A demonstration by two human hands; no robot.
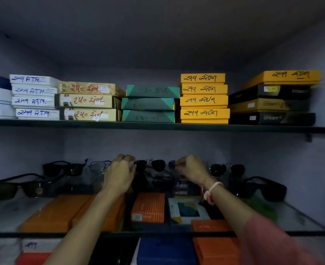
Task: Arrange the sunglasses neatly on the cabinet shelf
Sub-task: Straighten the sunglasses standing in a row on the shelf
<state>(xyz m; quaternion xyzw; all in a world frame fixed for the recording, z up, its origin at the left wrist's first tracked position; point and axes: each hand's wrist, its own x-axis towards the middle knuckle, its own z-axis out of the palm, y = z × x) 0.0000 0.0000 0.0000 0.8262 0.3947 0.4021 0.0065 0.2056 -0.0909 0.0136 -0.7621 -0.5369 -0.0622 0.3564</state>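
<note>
A pair of round dark sunglasses (150, 165) stands at the back middle of the glass cabinet shelf (9, 213). My left hand (119, 175) pinches its left end and my right hand (191, 169) pinches its right end. Other sunglasses line the back row: a black pair (64, 168), a thin wire-framed pair (98, 166) and a round dark pair (226, 170) on the right. Larger black sunglasses (18, 188) sit at the front left, and another black pair (263, 189) at the front right.
Orange boxes (62, 213), a striped orange box (148, 207) and a patterned box (188, 209) show under the glass shelf. The shelf above (158, 126) carries stacks of white, tan, green, yellow and black boxes. More boxes lie below the shelf's front edge.
</note>
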